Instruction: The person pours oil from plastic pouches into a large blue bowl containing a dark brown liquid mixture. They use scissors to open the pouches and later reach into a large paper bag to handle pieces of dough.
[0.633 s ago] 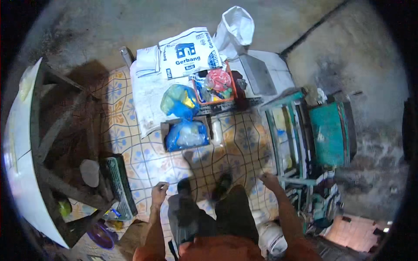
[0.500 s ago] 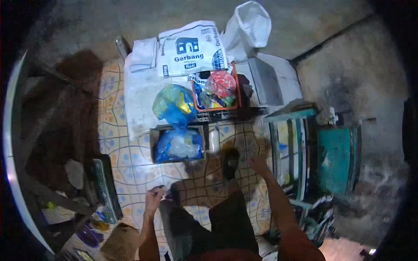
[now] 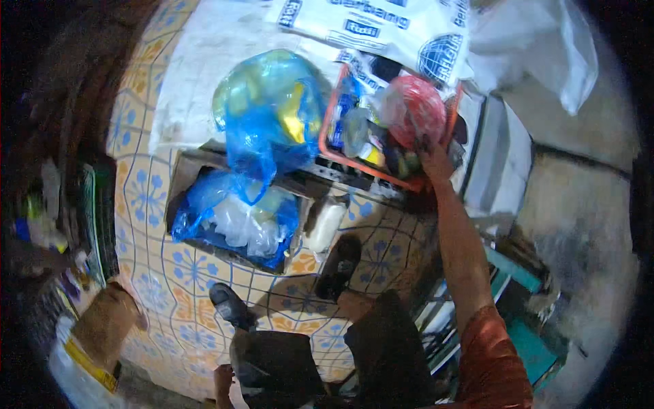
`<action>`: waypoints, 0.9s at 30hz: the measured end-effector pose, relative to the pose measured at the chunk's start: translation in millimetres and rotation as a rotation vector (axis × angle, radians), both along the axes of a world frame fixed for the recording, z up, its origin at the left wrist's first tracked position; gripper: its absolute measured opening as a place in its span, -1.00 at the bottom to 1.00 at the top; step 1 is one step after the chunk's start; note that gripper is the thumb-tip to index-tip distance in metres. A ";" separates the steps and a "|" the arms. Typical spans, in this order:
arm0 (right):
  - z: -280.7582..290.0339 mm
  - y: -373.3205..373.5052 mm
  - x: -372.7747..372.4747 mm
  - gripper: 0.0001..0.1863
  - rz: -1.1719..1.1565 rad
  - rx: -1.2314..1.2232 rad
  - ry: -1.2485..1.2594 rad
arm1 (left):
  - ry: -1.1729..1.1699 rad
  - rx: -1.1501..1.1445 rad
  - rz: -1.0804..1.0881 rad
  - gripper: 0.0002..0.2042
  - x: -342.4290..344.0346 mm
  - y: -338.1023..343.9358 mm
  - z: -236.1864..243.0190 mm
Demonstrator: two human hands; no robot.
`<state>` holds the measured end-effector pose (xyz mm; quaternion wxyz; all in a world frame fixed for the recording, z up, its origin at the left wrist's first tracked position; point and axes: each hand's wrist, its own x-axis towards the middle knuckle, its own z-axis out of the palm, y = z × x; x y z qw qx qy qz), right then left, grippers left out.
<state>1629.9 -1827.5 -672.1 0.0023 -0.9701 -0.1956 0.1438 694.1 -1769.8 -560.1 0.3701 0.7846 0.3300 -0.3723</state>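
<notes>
My right hand (image 3: 434,160) reaches over the front of an orange-rimmed basket (image 3: 378,174). Its fingers stretch up to the lower edge of a round red plastic bag (image 3: 414,112) and seem to touch it; the fingertips are dark and blurred. Beside the bag, the basket holds several small packets and clear plastic. Low down by my left leg hangs my left hand (image 3: 223,382), small and blurred, away from the basket; whether it holds anything is unclear. Left of the basket sits a knotted blue plastic bag (image 3: 272,112) with yellow and greenish contents.
A cardboard box (image 3: 178,180) with blue and clear plastic bags stands on the tiled floor. Next to it is a white bottle (image 3: 327,223). A printed white sack (image 3: 381,27) lies behind the basket. Green-framed racks (image 3: 518,273) stand at right, a brown carton (image 3: 102,317) at lower left.
My right hand has moved forward from beside my leg to the red bag in the basket. The view has come closer and tilted; my left hand now hangs lower in the picture.
</notes>
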 end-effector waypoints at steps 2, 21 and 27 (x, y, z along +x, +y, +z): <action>-20.2 5.0 -2.8 -0.42 0.132 0.094 -0.065 | 0.158 -0.077 0.627 -0.79 1.7 -32.8 8.7; 29.8 -43.3 27.3 -0.33 0.286 -0.259 -0.128 | -0.014 0.082 1.246 -0.47 -7.3 -188.7 -15.6; 155.3 -77.3 -75.7 -0.48 0.573 -0.335 -0.066 | -0.052 0.142 1.455 -0.51 -13.2 -219.9 76.4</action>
